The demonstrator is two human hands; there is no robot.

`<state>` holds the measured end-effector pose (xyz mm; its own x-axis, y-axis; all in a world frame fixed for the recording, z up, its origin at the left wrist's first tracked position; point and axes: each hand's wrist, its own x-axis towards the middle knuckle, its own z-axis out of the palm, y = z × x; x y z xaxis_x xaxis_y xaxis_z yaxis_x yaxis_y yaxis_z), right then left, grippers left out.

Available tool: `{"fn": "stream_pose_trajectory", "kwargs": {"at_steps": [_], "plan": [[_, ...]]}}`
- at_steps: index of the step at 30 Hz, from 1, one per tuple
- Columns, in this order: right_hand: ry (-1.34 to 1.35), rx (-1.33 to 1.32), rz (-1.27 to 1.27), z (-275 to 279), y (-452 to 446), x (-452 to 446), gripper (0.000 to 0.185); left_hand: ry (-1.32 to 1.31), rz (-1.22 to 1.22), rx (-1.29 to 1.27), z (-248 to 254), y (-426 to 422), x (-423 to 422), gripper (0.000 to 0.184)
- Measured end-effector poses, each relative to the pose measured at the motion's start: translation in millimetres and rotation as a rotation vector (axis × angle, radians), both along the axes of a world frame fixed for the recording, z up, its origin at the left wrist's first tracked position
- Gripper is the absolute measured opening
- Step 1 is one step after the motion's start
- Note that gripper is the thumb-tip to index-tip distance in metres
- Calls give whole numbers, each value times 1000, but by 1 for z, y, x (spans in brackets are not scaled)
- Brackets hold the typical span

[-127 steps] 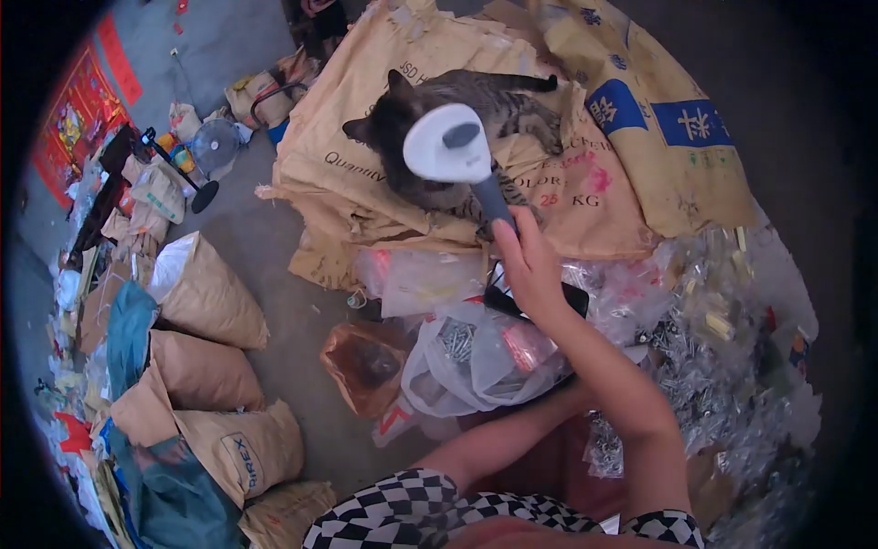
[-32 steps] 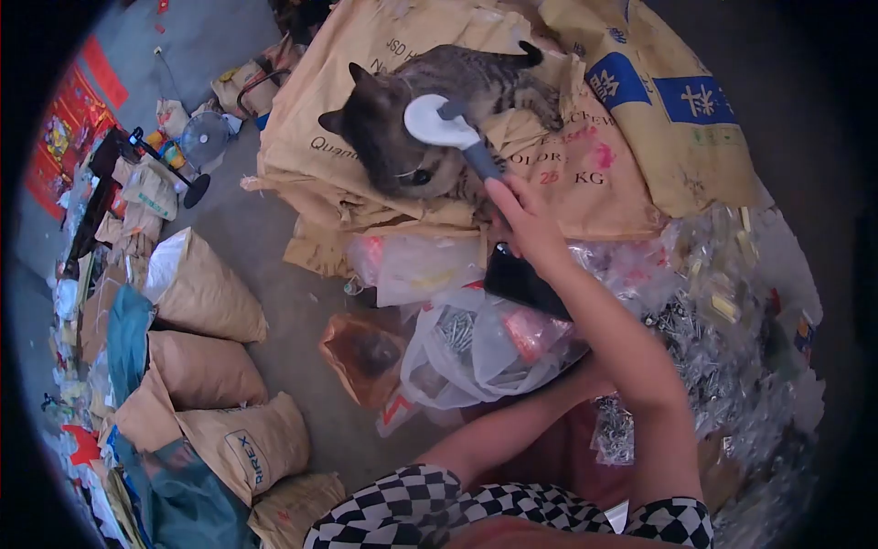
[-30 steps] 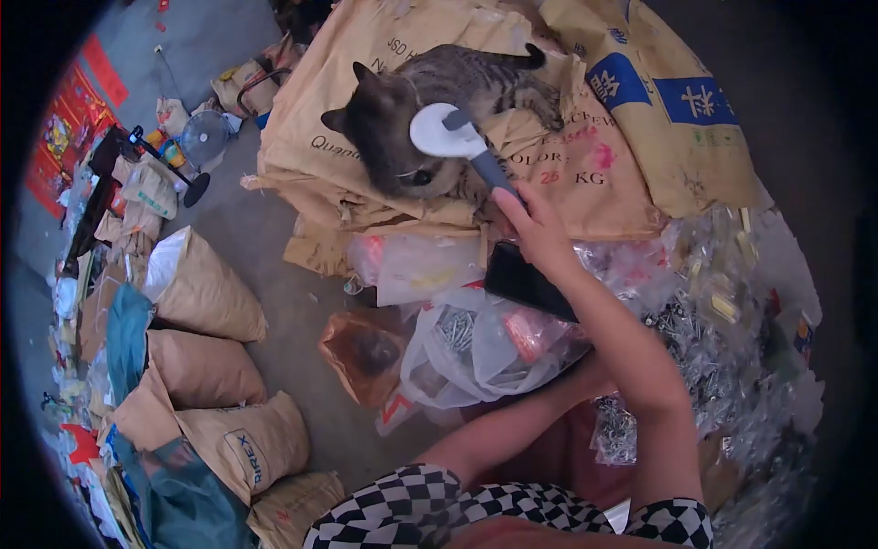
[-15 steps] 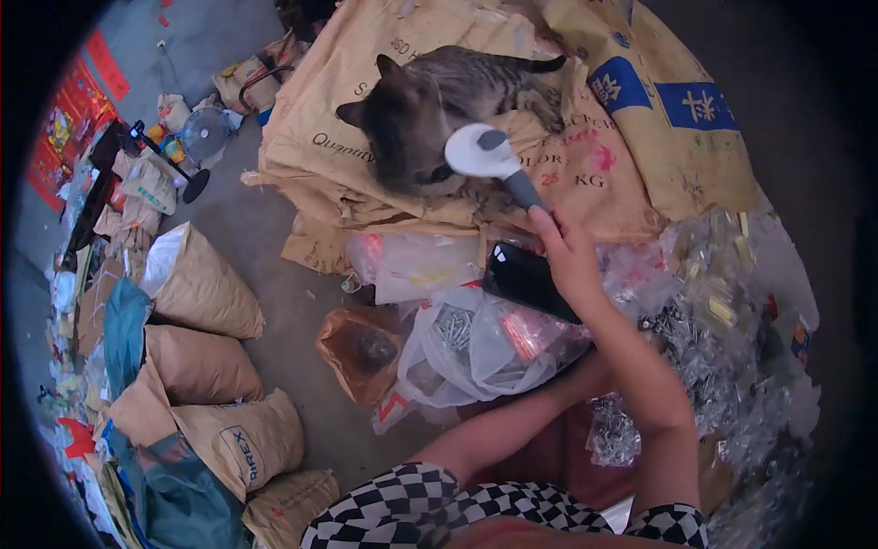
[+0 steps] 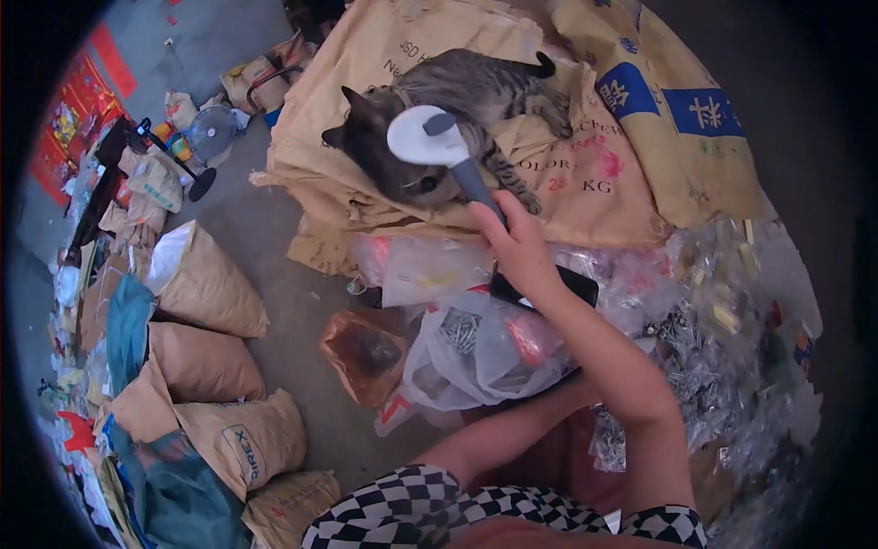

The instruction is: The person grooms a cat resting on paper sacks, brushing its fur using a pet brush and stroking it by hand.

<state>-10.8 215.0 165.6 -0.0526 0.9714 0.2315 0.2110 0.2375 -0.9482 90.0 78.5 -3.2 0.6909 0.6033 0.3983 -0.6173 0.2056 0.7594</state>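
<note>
My right hand (image 5: 521, 247) is closed around the grey handle of a white-and-grey pet grooming brush (image 5: 425, 135). The brush head overlaps the head and neck of a striped tabby cat (image 5: 476, 87); whether it touches the fur I cannot tell. The cat lies on printed brown paper sacks (image 5: 567, 174). Under my right wrist is a black smartphone (image 5: 578, 291), partly covered. My left forearm (image 5: 521, 425) reaches across below, and its hand is hidden behind my right arm.
A white plastic bag of screws (image 5: 462, 366) sits in front, beside an open brown paper bag (image 5: 352, 366). Clear packets of metal parts (image 5: 713, 366) pile up on the right. Full sacks (image 5: 206, 288) stand on the left, with a fan (image 5: 212, 134) farther back.
My right hand and the brush have moved left and slightly up, over the cat's head. The cat's head has shifted left and its tail tip now curls up.
</note>
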Motion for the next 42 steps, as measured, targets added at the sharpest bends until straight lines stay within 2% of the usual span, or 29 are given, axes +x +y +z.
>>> {"fn": "stream_pose_trajectory", "kwargs": {"at_steps": [1, 4, 7, 8, 14, 16, 20, 22, 26, 28, 29, 31, 32, 34, 35, 38, 40, 41, 42], "plan": [[-185, 129, -58, -3, -1, 7, 34, 2, 1, -8, 0, 0, -1, 18], [-273, 166, -92, -8, -6, 23, 31, 25, 15, -15, 1, -3, -4, 18], [-388, 146, -133, -7, -13, 35, 32, 54, 207, 170, -1, -1, -1, 19], [-389, 148, -130, -7, -15, 39, 32, 64, 289, 259, -2, 1, 1, 19], [-467, 191, -220, -10, -28, 60, 34, 158, 219, 365, -9, 12, 5, 28], [-365, 147, -212, -7, -31, 64, 35, 490, 253, 498, -6, 10, -3, 36], [-301, 77, -231, 3, -29, 75, 35, 421, 350, 566, 3, 9, 1, 33], [-18, -39, -201, 3, -13, 81, 32, 363, 393, 623, -23, 10, 21, 25], [23, 32, -155, 39, -1, 77, 28, 466, 475, 701, 6, 7, -7, 18], [391, -260, -6, 58, -6, 76, 28, 500, 404, 678, 4, 8, -5, 15], [382, -257, -19, 58, -7, 79, 28, 485, 396, 679, 3, 8, -3, 15], [862, -528, 188, 58, -11, 90, 26, 532, 468, 739, 3, 6, -2, 15], [848, -517, 162, 56, -14, 96, 26, 503, 455, 741, 8, 4, -3, 15], [1059, -617, 342, 47, -17, 103, 25, 574, 449, 685, 21, 6, -10, 16], [1050, -607, 326, 44, -19, 108, 25, 555, 439, 689, 23, 7, -12, 16], [1172, -655, 366, 32, -26, 123, 25, 529, 355, 661, 21, 9, -14, 26], [1247, -663, 314, 23, -32, 132, 30, 686, 220, 647, 30, 10, -19, 27], [1246, -657, 303, 18, -33, 137, 30, 678, 212, 649, 26, 9, -15, 27], [1254, -654, 307, 15, -35, 141, 30, 598, 318, 633, 21, 9, -12, 19]]}}
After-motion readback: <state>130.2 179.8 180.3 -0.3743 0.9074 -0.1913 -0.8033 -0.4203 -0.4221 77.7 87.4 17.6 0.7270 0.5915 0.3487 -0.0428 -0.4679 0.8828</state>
